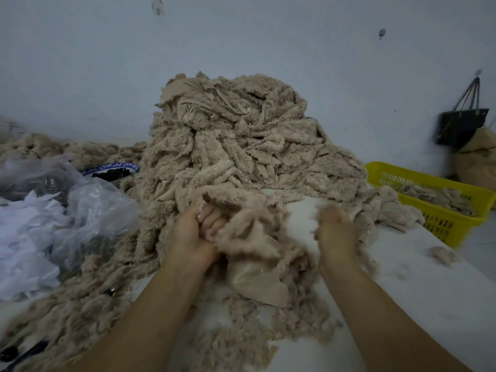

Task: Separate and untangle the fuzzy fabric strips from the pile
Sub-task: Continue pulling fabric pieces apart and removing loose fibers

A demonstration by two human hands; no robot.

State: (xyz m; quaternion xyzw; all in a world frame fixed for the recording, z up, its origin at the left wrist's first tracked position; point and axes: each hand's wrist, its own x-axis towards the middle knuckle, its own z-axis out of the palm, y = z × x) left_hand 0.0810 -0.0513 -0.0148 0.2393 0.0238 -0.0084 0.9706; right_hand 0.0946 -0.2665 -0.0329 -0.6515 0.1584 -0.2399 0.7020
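A tall pile of beige fuzzy fabric strips rises at the middle of the white table. Loose strips spill from it toward me and to the left. My left hand grips a bunched fuzzy strip at the pile's near foot, fingers curled into the fabric. My right hand is blurred with motion to the right of that bunch, fingers down in the fuzz; whether it grips fabric is unclear. A smooth beige backing flap hangs between my hands.
A yellow plastic basket holding some strips stands at the right. Clear plastic bags with white scraps lie at the left. A blue-rimmed bowl sits behind them. A black bag hangs on the wall.
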